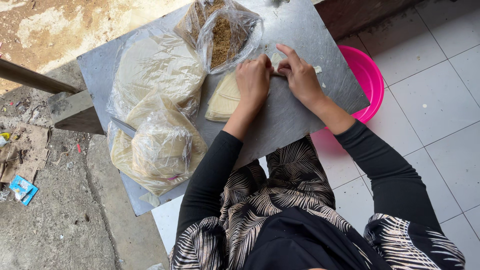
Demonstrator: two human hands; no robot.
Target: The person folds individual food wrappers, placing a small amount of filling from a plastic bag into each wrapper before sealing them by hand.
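Observation:
My left hand (253, 80) and my right hand (299, 75) meet over a small pale piece of dough wrapper (276, 61) on a steel table (295, 30). Both hands pinch it with fingers curled. Under my left hand lies a stack of wedge-shaped pale wrappers (224, 97). A clear bag of brown crumbly filling (223, 35) sits open just beyond my left hand.
Round flat wrappers in clear plastic (155, 65) and another bagged stack (160, 147) cover the table's left part, with a knife (122, 126) between them. A pink plastic basin (370, 80) stands on the white tiled floor (440, 115) at the right. Dirt ground with litter lies to the left.

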